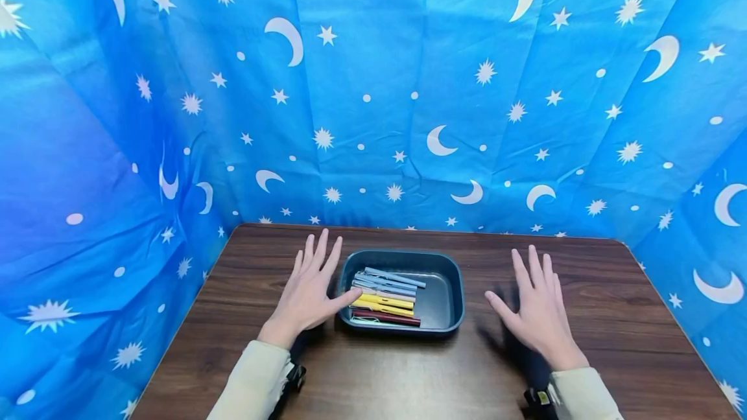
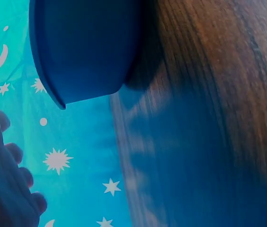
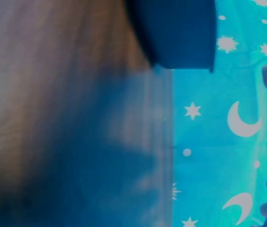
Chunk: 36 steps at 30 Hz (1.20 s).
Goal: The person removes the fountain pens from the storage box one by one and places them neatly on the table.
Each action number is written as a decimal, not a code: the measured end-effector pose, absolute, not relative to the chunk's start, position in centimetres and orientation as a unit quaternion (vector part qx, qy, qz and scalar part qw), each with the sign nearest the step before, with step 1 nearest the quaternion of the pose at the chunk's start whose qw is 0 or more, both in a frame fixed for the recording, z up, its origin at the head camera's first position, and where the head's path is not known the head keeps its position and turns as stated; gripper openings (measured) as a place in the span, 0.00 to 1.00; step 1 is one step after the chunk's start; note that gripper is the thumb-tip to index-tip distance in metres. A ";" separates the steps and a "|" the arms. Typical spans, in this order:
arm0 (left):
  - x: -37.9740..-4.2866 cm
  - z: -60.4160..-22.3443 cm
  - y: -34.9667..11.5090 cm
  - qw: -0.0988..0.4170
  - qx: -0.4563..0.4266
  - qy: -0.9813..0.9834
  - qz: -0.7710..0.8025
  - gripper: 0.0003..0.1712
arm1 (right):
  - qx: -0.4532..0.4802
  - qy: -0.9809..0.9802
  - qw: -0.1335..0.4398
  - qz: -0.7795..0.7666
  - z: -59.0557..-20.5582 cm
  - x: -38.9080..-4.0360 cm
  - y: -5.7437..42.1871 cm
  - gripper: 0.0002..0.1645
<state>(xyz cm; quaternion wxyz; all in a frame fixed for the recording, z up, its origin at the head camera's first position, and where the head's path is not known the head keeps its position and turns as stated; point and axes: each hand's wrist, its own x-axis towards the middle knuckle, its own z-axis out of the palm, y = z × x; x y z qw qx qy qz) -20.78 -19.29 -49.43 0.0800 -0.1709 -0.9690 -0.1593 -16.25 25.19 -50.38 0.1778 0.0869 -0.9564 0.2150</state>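
A dark rectangular tray [image 1: 442, 326] with rounded corners stands on the table between my hands. Inside it, toward the left, several pens lie side by side: light blue pens [image 1: 393, 277], yellow pens [image 1: 382, 304] and a dark red pen [image 1: 391, 318] at the near side. My left hand [image 1: 308, 293] is spread with straight fingers just left of the tray, and its thumb overlaps the tray's left rim in the head view. To the right, apart from the tray, my right hand [image 1: 537, 310] is likewise spread and holds nothing. Both wrist views show the tray's outer wall [image 2: 86, 47].
The brown wood-grain table [image 1: 408, 374] has rounded far corners. A blue curtain [image 1: 373, 115] with white moons and stars hangs behind it and along both sides. Each wrist carries a small black device [image 1: 296, 378] near the light sleeve cuff.
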 end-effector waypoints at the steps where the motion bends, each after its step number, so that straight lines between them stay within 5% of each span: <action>1: -20.7 -49.4 -19.3 0.067 -0.171 -0.968 -0.173 0.63 | 0.089 -0.953 0.171 0.235 -50.1 -16.3 25.2 0.57; 11: -20.5 -50.1 -19.9 -0.066 -0.174 -0.913 -0.364 0.55 | 0.094 -0.903 0.141 0.394 -47.4 -17.1 24.7 0.46; 24: -21.3 -53.0 -20.9 -0.101 -0.169 -0.799 -0.567 0.42 | 0.141 -0.817 0.047 0.557 -46.0 -19.1 23.4 0.33; 36: -21.4 -53.7 -21.3 -0.129 -0.201 -0.766 -0.596 0.42 | 0.181 -0.790 -0.028 0.585 -46.0 -20.4 21.1 0.33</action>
